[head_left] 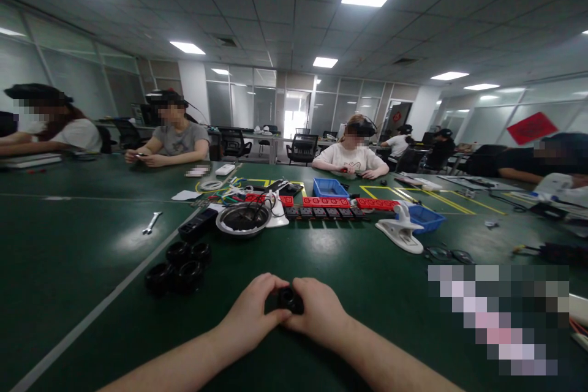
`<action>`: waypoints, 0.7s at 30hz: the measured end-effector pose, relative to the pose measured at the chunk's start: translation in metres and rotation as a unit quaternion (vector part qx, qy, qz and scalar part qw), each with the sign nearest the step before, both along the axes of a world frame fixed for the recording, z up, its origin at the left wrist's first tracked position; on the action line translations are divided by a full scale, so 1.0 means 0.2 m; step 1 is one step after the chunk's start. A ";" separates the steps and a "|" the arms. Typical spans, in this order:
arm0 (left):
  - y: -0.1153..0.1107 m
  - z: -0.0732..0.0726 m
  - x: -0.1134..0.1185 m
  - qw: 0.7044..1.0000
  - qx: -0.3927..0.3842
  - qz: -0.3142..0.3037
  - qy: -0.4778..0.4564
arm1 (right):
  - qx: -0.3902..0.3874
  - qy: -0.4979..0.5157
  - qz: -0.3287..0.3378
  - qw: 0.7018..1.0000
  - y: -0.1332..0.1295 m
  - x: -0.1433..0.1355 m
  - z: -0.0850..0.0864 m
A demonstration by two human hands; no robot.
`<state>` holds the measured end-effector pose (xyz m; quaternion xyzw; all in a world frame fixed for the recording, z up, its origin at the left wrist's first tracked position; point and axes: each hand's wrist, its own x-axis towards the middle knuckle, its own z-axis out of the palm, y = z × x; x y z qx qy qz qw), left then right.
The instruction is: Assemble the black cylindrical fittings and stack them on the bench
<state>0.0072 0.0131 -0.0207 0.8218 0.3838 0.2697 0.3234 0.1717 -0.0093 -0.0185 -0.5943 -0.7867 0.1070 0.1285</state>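
Both hands meet at the near middle of the green table. Between them is a small black round part (290,299) with a hole in its top; its exact kind does not show. My left hand (257,303) pinches it from the left with thumb and fingers. On the other side my right hand (319,309) closes around it, hiding much of its right edge. Several thick black rings (178,266), like small tyres, lie grouped to the left of my hands.
Beyond are a metal bowl (243,219) with dark cords, a black power strip (198,223), red strips (326,202), a blue tray (331,187) and a white clamp base (400,233). A wrench (152,223) lies at left. Other people sit around the table.
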 end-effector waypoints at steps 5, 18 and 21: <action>-0.01 -0.01 0.00 1.000 0.015 0.014 -0.003 | 0.025 -0.009 0.003 1.000 -0.01 -0.01 -0.01; -0.02 0.03 0.00 1.000 -0.022 -0.010 0.001 | -0.073 0.053 0.057 0.994 0.03 0.06 0.01; -0.02 0.01 0.01 0.999 -0.022 0.026 0.001 | -0.023 0.006 0.012 1.000 0.01 0.01 0.00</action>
